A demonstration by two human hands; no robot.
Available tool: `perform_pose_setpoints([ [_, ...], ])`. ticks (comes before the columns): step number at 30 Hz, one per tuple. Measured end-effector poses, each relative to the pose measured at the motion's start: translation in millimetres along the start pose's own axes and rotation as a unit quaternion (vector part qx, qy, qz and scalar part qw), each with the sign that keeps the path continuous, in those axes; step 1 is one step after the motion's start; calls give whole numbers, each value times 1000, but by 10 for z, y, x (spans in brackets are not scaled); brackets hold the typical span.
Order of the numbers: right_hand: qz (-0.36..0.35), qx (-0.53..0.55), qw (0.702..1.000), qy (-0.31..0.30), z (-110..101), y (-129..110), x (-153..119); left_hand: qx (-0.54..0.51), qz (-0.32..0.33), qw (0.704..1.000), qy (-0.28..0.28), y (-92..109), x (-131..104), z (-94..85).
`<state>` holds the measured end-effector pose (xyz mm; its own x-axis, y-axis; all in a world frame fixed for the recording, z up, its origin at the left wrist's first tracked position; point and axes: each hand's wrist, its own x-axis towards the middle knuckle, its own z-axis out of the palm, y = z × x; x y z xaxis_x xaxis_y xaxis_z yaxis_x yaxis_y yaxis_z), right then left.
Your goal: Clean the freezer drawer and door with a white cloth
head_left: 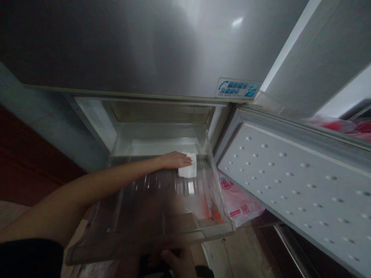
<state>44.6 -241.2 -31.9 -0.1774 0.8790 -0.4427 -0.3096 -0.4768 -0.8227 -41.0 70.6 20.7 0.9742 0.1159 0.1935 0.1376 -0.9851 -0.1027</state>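
Observation:
My left hand (173, 160) reaches into a clear plastic freezer drawer (199, 233), its fingers lying over a folded white paper towel (189, 172). The towel is pressed against the drawer's bottom, right of the middle. The drawer is pulled well out of the lower compartment of a silver fridge (121, 46). At the bottom edge of the view, below the drawer's front rim, is my right hand (178, 262). Its fingers are curled and partly cut off; what they hold, if anything, cannot be made out.
The lower fridge door (290, 173) stands swung out to the right, its white dimpled inner panel facing the drawer. A pink-and-white plastic bag (240, 200) lies between door and drawer. Reddish bags (348, 125) show behind the door. A reddish-brown panel (31, 154) is at the left.

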Motion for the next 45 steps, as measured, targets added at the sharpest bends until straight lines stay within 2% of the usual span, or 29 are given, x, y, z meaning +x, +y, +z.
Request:
perform_pose_setpoints([
  [3,-1,-4,1000,1,2,-12,1,22,-56,998,8,-377,68,23],
  [5,-1,6,1000,-3,3,-9,7,32,-82,996,12,-531,101,46],
  [7,-1,20,1000,-9,-2,15,21,35,-95,995,13,-590,110,74],
  [9,-2,30,1000,-6,-15,62,40,34,-99,994,12,-566,87,100],
  [12,-2,44,999,4,-32,145,72,23,-86,996,3,-430,8,120],
  [15,-8,57,998,4,-28,194,95,4,-60,998,-6,-206,-82,112],
  [20,-18,36,999,8,-1,144,74,-45,-1,999,-23,346,-214,111],
  [24,-3,-8,1000,-7,6,46,25,-71,-6,997,-20,766,-296,152],
  [26,-12,-2,1000,-14,10,20,13,-77,-17,997,-12,886,-317,171],
  [29,-18,10,1000,-17,11,26,14,-84,-24,996,1,929,-317,181],
  [32,-16,5,1000,-19,-5,62,26,-86,-21,996,5,837,-283,169],
  [35,-17,1,1000,-13,-33,92,38,-85,-13,996,-4,642,-221,142],
  [41,-11,15,1000,-22,-55,86,42,-64,11,997,-42,52,-64,62],
  [45,1,47,999,-16,-21,34,19,-19,-34,999,-34,-345,25,-8],
])
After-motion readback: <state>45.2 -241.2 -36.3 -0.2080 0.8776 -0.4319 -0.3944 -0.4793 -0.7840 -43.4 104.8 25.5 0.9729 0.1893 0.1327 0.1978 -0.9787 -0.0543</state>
